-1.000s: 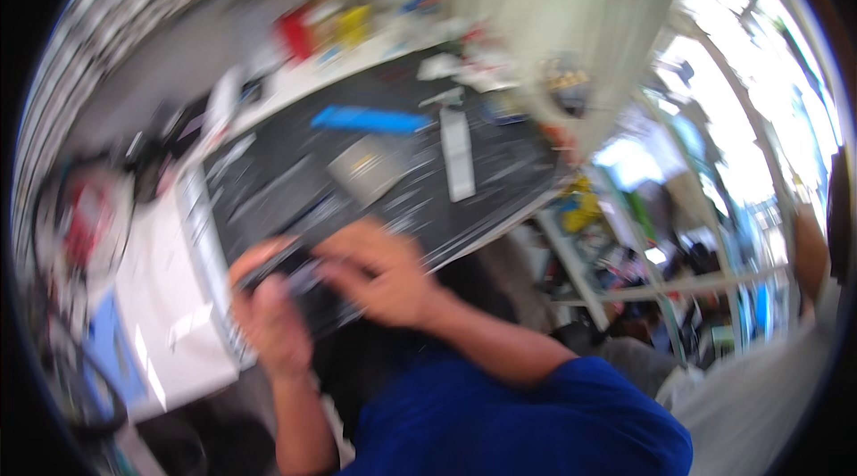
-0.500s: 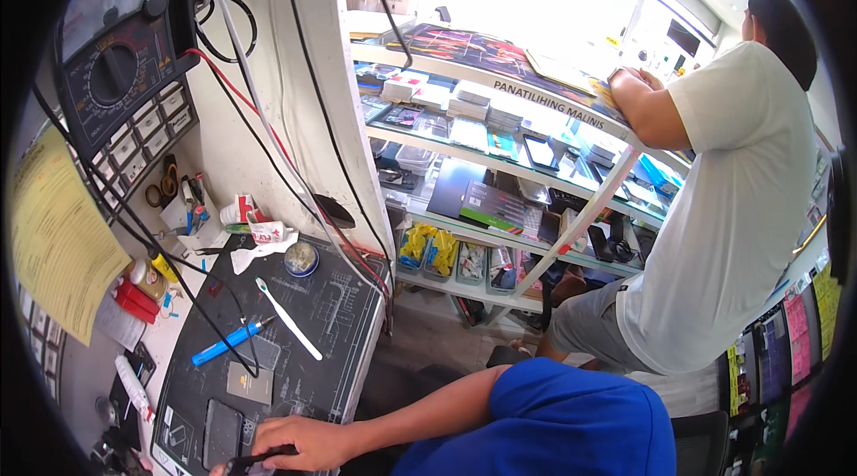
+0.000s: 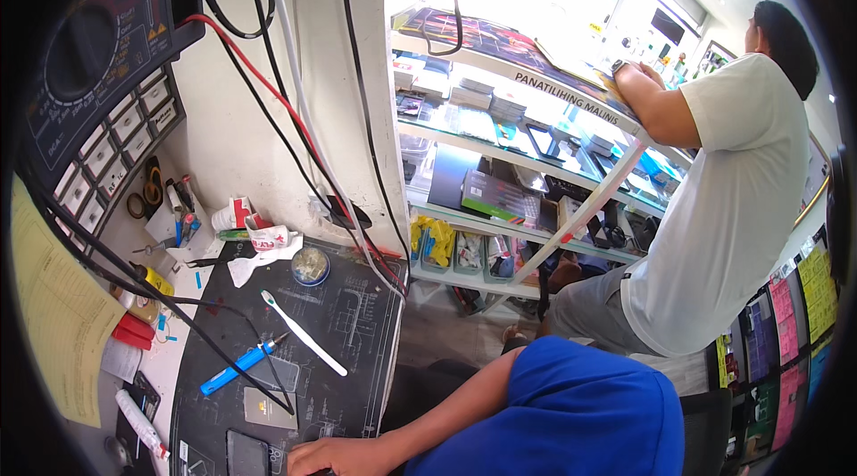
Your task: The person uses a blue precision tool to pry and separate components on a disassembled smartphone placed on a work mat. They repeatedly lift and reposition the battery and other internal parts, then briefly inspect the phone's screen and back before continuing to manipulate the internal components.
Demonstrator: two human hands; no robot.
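Observation:
My right hand [image 3: 335, 456] is at the lower edge, reaching in from a blue sleeve [image 3: 571, 413]. Its fingers look curled, and a dark bit shows under them; the frame cuts off the rest. Just left of it, a dark phone [image 3: 247, 454] lies on the black work mat [image 3: 357, 342]. Beyond that are a small tan square piece [image 3: 270, 407] and a grey flat panel [image 3: 282, 374]. A blue soldering iron [image 3: 234, 371] lies beside them, and a white toothbrush [image 3: 305, 334] slants across the mat. My left hand is out of view.
A round tin [image 3: 311, 266] and a crumpled tissue [image 3: 254, 266] sit at the mat's far end. Cables hang in front, near a multimeter [image 3: 89, 48]. Glass shelves [image 3: 500, 217] stand beyond the wall. A person in a white shirt [image 3: 714, 244] leans on the counter.
The view has shifted, so the bench sits lower and farther right. My right hand and the dark object in it have mostly slipped below the lower edge.

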